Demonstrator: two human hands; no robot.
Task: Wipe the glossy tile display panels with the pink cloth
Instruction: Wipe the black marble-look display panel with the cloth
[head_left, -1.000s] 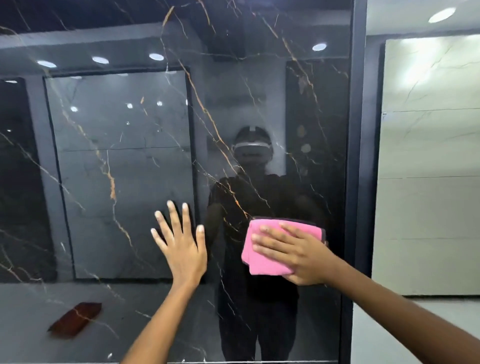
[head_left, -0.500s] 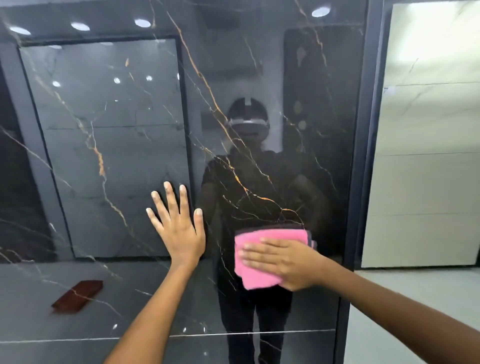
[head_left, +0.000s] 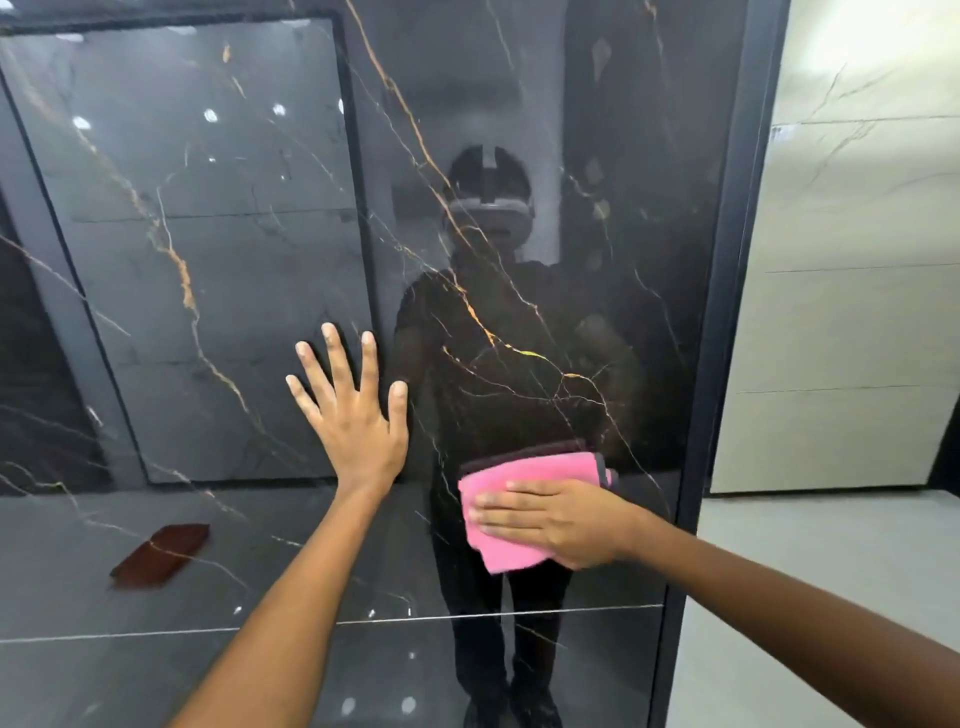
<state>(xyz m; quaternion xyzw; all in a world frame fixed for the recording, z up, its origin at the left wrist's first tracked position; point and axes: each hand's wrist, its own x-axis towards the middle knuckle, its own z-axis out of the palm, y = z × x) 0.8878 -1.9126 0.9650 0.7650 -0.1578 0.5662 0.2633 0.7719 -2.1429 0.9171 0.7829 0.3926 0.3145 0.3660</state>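
A glossy black marble tile panel (head_left: 234, 270) with gold veins fills most of the head view and mirrors the room. My right hand (head_left: 553, 522) lies flat on a folded pink cloth (head_left: 519, 478) and presses it against the panel's lower right part. My left hand (head_left: 353, 415) rests flat on the panel to the left of the cloth, fingers spread, holding nothing. A thin horizontal joint line (head_left: 156, 635) crosses the panel below both hands.
A dark metal frame (head_left: 727, 312) edges the panel on the right. Beyond it stands a pale beige tile panel (head_left: 852, 312) above a light grey floor (head_left: 810, 597). A reddish-brown slab (head_left: 161, 555) appears as a reflection at the lower left.
My right hand has slid the pink cloth downward on the panel. The view has tilted down. My left hand stays pressed on the same part of the panel.
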